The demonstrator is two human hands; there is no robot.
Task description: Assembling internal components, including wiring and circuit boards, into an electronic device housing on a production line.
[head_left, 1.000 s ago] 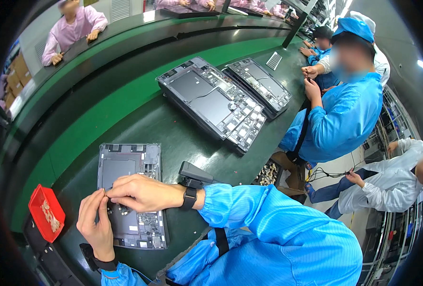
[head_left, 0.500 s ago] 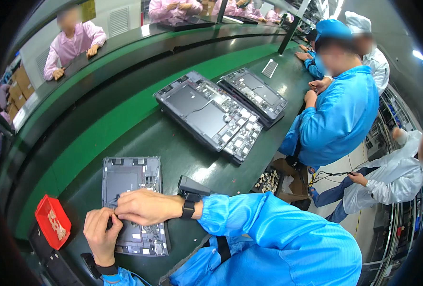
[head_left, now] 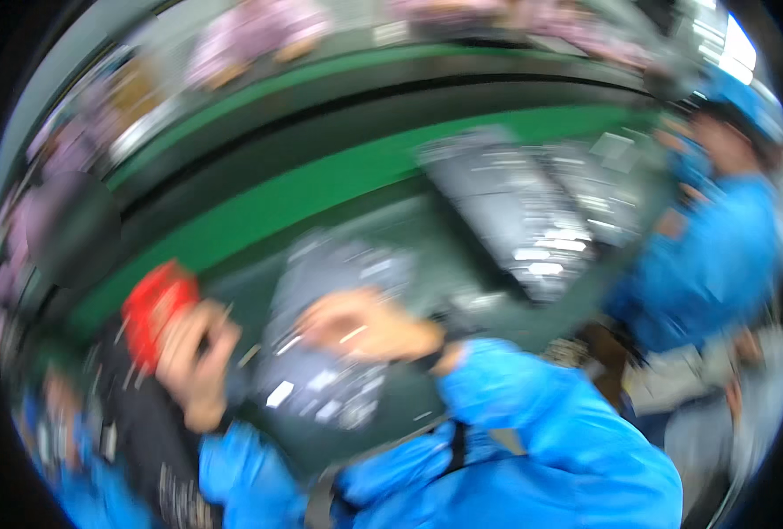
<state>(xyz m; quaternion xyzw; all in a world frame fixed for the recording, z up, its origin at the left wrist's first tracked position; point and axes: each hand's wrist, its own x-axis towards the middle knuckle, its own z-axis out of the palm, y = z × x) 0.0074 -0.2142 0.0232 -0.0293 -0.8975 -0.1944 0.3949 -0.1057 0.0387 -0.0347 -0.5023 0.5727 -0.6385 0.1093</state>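
Note:
The whole picture is smeared by motion. An opened laptop base point(head_left: 325, 273), grey with pale patches on its board, lies in front of me on the green bench. My right hand point(head_left: 365, 326) is over its middle with the fingers bent; their tips and anything in them are blurred. At the near side of a small red tray point(head_left: 149, 309), my left hand point(head_left: 196, 361) overlaps its edge. Thumb and fingers there curve toward each other, but blur hides whether they meet or hold anything. The tray's contents cannot be made out now.
Farther right on the bench point(head_left: 444, 322) are stacked laptop bases point(head_left: 506, 203) and another laptop unit point(head_left: 599, 189) beside them. A co-worker in blue point(head_left: 709, 251) is at the right. Below the bench edge stands a cardboard box point(head_left: 607, 353). People in pink sit across the raised green ledge point(head_left: 321, 176).
My view has swung left, so the bench appears shifted rightward. My hands, close together over the laptop base before, have parted; the left has moved to the red tray.

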